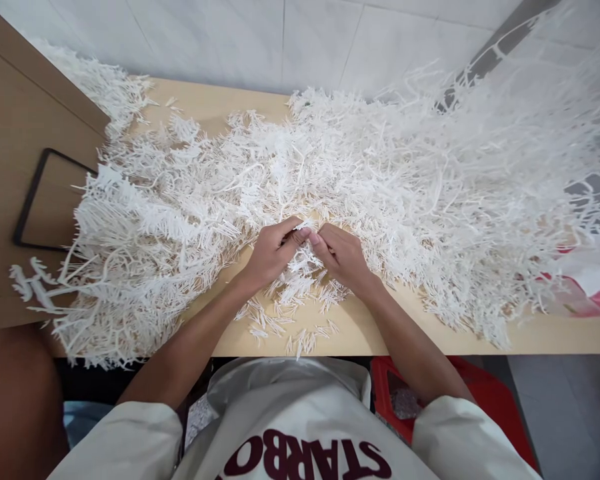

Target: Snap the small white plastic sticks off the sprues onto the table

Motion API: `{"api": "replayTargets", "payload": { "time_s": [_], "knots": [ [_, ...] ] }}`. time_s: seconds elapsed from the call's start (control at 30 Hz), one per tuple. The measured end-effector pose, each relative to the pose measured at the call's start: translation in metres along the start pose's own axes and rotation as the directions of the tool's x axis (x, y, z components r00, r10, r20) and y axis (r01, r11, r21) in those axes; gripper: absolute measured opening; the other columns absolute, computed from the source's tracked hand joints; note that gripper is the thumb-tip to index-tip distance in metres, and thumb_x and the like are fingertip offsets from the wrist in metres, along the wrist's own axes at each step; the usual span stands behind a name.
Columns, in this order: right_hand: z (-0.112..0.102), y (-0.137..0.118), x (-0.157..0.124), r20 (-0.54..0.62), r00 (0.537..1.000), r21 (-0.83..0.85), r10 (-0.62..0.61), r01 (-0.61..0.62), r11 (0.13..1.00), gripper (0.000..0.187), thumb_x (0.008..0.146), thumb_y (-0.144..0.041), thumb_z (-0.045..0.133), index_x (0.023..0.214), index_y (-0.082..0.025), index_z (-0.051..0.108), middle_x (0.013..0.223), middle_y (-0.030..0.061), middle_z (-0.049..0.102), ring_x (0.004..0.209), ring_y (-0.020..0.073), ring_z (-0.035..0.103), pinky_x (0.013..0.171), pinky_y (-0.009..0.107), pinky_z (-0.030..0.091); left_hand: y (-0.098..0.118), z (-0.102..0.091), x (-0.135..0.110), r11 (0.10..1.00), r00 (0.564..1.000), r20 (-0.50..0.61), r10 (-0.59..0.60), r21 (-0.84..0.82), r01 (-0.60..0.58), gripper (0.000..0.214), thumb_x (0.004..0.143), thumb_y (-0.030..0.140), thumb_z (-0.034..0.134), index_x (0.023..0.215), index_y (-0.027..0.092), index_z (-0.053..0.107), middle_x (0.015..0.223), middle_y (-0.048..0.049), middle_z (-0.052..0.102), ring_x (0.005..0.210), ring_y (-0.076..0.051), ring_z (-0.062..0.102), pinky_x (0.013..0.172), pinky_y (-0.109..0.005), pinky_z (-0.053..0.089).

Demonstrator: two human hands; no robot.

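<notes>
A big heap of white plastic sprue pieces [360,167], thin and branched like combs, covers the light wooden table [430,337]. My left hand [273,253] and my right hand [343,257] meet at the heap's near edge. Both are closed, pinching one small white sprue piece [305,235] between their fingertips. Beneath them, small broken-off white bits [290,320] lie scattered toward the table's front edge.
A black-framed flat panel [43,200] lies on a brown surface at the left. A red plastic container [475,393] sits on the floor under the table at the right. A red and clear bag [585,293] rests at the right edge. White tiled wall behind.
</notes>
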State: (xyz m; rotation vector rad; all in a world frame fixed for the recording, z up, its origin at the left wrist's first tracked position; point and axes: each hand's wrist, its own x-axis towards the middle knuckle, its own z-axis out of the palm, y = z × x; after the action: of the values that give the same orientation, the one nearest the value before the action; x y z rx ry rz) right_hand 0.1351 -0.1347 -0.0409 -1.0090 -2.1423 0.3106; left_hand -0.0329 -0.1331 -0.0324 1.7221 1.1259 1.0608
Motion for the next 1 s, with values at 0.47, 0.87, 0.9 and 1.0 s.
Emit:
{"api": "replayTargets", "payload": {
  "time_s": [0.47,0.87,0.9,1.0],
  "knots": [
    [0.005,-0.008,-0.004,-0.196,0.938,-0.199,-0.285,0.246,0.949,0.033,0.088,-0.014,0.051,0.061,-0.022,0.033,0.051,-0.0061,0.035,0.049,0.0081,0.029,0.049,0.026,0.025,0.004,0.016,-0.008,0.990,0.989,-0.130,-0.069,-0.134,0.051,0.047,0.084,0.046,0.058,0.056,0.017,0.034,0.052,0.0059,0.028,0.052,-0.006,0.026,0.050,-0.024,0.022],
    [0.016,-0.026,-0.010,-0.390,0.841,0.003,-0.375,0.409,0.913,0.023,0.095,-0.021,0.044,0.072,-0.022,0.049,0.059,-0.0046,0.055,0.056,0.0073,0.053,0.050,0.024,0.042,-0.011,-0.019,0.012,0.939,0.962,-0.207,-0.179,-0.328,0.105,0.037,0.084,0.048,0.058,0.065,0.018,0.048,0.056,0.0044,0.033,0.052,-0.007,0.030,0.047,-0.024,0.022],
    [0.013,-0.021,-0.006,-0.423,0.879,0.021,-0.221,0.254,0.967,0.020,0.095,-0.021,0.044,0.078,-0.022,0.054,0.064,-0.0033,0.058,0.061,0.0078,0.055,0.055,0.024,0.044,-0.009,-0.016,0.011,0.946,0.970,-0.174,-0.172,-0.303,0.113,0.037,0.085,0.049,0.057,0.066,0.018,0.049,0.055,0.0045,0.033,0.051,-0.007,0.030,0.047,-0.024,0.022],
    [0.001,-0.006,0.004,-0.412,0.899,0.044,0.151,-0.145,0.988,0.013,0.093,-0.024,0.051,0.101,-0.022,0.061,0.090,0.0032,0.064,0.084,0.0124,0.059,0.072,0.030,0.049,-0.003,-0.010,0.007,0.974,0.988,-0.090,-0.123,-0.202,0.103,0.040,0.085,0.049,0.057,0.063,0.018,0.046,0.056,0.0048,0.032,0.052,-0.007,0.030,0.048,-0.024,0.024]
  ]
}}
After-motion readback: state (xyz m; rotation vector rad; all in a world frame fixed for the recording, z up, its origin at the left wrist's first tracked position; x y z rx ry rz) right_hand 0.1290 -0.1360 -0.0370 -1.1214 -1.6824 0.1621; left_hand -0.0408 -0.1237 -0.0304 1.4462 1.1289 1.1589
